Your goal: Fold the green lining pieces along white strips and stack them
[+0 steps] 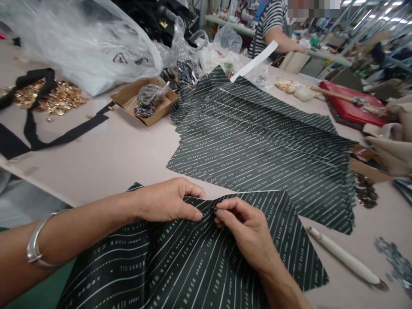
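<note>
Black, supple, white-striped sheet (189, 266), its creased upper edge in the pinch of both hands (249, 229)

The printed cloth (193, 270) looks smooth, with a faint sheen. The bracelet (33, 248) is polished metal, the heaped pieces (67, 98) shiny gold-coloured metal, the bag (96, 47) glossy, crinkled plastic. The box (161, 113) is matt cardboard, the strip (77, 129) dull black cloth, the tabletop (128, 156) smooth and matt.
</note>
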Tool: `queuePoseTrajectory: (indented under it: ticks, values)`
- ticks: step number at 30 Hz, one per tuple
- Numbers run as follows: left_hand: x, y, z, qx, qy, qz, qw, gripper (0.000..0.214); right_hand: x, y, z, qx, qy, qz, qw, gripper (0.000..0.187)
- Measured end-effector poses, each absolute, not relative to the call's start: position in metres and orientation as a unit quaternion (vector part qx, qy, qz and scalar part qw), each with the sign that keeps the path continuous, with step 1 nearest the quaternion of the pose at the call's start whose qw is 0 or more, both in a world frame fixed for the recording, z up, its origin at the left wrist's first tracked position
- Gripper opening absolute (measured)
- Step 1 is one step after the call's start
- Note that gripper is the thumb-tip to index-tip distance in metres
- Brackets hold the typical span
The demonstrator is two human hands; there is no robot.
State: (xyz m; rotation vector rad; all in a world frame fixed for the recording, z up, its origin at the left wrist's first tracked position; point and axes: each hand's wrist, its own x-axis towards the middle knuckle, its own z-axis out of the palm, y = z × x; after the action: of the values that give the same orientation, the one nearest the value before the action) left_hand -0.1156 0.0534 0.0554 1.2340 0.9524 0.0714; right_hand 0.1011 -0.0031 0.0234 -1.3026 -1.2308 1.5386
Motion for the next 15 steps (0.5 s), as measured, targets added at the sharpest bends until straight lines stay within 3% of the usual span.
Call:
queuePoseTrajectory:
  ticks: [15]
  values:
    - [-0.1122, 0.0541, 0.0608, 0.592, 0.434, 0.027, 0.679, 0.021, 0.1025, -0.0022, 0.0231, -0.510, -0.575, 0.548, 0.331, 0.012]
